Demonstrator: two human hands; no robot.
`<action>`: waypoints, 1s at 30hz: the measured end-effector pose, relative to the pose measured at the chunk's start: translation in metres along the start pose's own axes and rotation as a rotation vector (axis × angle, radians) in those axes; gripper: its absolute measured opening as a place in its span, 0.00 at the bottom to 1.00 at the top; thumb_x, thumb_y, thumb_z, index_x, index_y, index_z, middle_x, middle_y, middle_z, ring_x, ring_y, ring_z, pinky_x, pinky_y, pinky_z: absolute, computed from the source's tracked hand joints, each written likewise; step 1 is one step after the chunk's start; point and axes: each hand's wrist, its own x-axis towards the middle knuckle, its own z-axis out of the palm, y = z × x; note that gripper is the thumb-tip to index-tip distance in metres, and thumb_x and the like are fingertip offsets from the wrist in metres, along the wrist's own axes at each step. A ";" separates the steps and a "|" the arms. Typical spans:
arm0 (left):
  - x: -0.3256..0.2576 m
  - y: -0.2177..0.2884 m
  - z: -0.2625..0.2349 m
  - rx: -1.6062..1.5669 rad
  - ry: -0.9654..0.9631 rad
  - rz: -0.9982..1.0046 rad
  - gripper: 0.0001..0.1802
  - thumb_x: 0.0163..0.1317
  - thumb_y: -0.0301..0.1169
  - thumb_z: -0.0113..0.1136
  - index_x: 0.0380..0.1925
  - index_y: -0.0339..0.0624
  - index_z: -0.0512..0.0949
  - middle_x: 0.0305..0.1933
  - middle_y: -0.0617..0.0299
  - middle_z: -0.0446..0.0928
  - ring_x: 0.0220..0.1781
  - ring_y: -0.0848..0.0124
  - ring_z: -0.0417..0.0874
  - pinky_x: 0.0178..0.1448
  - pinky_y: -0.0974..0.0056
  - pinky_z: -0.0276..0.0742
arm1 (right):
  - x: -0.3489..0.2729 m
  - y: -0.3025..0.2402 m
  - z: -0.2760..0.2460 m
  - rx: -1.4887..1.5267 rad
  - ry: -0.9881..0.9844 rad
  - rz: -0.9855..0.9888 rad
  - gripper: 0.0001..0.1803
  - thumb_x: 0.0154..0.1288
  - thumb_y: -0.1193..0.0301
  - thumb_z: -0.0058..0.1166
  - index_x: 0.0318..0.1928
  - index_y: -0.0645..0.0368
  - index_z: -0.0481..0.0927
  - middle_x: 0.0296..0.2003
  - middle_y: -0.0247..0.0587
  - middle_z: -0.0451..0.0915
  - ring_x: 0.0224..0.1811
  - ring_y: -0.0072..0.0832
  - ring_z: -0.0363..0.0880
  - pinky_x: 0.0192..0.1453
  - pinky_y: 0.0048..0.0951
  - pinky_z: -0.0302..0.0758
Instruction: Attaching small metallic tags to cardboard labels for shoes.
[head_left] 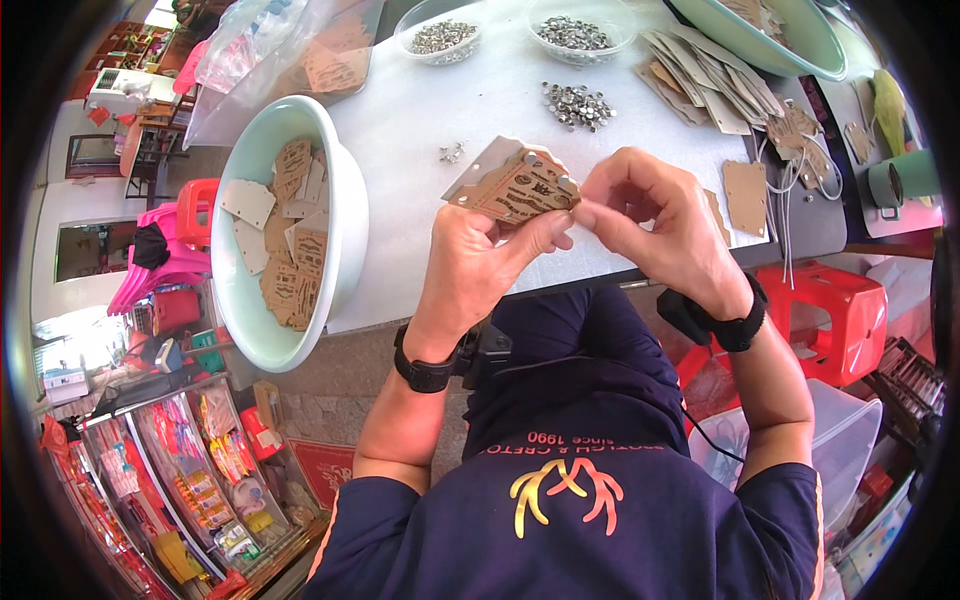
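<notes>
Over the table's near edge, my left hand (480,262) grips a small stack of brown printed cardboard tags (520,192) from below, thumb in front. Small round metal pieces show on the front tag, one near its right corner. My right hand (655,215) is closed in a pinch at that corner, its fingertips close to my left thumb. Anything small between those fingertips is hidden. Beyond the tags, a few tiny silver pieces (452,153) lie on the white table surface (420,110). A larger pile of silver metal fasteners (578,106) lies farther back.
A pale green basin (345,215) with loose tags stands left. Two clear tubs, one left (438,38) and one right (580,38), hold metal pieces at the back. Stacked cards (700,80), white cords (787,200) and another basin (775,45) are right. A red stool (835,320) stands below.
</notes>
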 end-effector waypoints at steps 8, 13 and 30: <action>-0.008 -0.006 0.000 0.033 -0.061 0.051 0.11 0.59 0.22 0.66 0.43 0.32 0.82 0.38 0.60 0.85 0.41 0.77 0.84 0.45 0.70 0.81 | 0.002 -0.005 0.001 -0.167 -0.176 -0.212 0.22 0.51 0.65 0.72 0.42 0.65 0.78 0.26 0.42 0.73 0.25 0.33 0.75 0.30 0.31 0.72; -0.010 -0.012 -0.004 0.098 -0.094 0.101 0.12 0.59 0.22 0.66 0.44 0.33 0.82 0.39 0.59 0.86 0.42 0.76 0.85 0.46 0.69 0.80 | 0.001 0.000 0.005 -0.152 -0.189 -0.177 0.20 0.52 0.65 0.71 0.35 0.65 0.76 0.26 0.42 0.73 0.25 0.33 0.74 0.29 0.32 0.72; 0.007 -0.002 0.014 -0.176 -0.011 -0.089 0.09 0.65 0.24 0.60 0.44 0.32 0.79 0.35 0.59 0.82 0.33 0.72 0.84 0.38 0.69 0.80 | -0.001 -0.003 -0.007 0.310 -0.087 0.226 0.13 0.67 0.65 0.60 0.42 0.64 0.81 0.27 0.31 0.81 0.26 0.14 0.74 0.30 0.19 0.73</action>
